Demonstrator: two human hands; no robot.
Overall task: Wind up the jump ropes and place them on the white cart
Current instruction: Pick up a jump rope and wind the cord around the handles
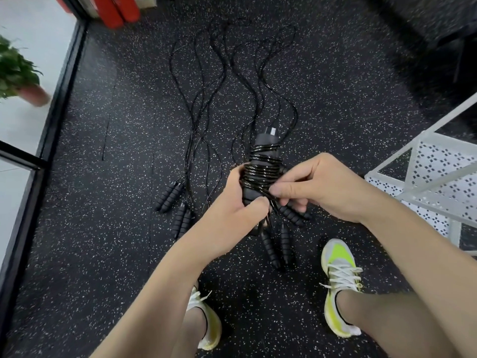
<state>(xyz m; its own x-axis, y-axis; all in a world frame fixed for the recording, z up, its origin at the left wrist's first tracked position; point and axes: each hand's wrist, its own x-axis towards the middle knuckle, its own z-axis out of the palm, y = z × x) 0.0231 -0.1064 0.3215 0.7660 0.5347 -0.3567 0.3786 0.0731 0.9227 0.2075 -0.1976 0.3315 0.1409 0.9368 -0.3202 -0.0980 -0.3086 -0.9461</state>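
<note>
The floor is black rubber matting flecked with white. At far left, beyond a black frame, a potted plant stands on a pale surface. Red cylinders lie at the upper left edge.

Left of centre, two pairs of black ribbed handles lie on the floor, one pair just beside the other, their thin cords running away from the person in loose waves.

At centre, the left hand grips the lower part of the wound jump rope, fingers curled round the paired handles and thumb pressed on their front. The cord is coiled in tight turns round the handles, whose upper ends stick out above the coil. The bundle is held above the floor, well apart from the cart.

The right hand pinches the free end of the cord against the coil, thumb and forefinger together, the other fingers curled below.

Beneath the hands, more handles lie on the floor, partly hidden by the hands. Two yellow-and-white shoes stand below them.

At right, the white cart shows a perforated shelf.
</note>
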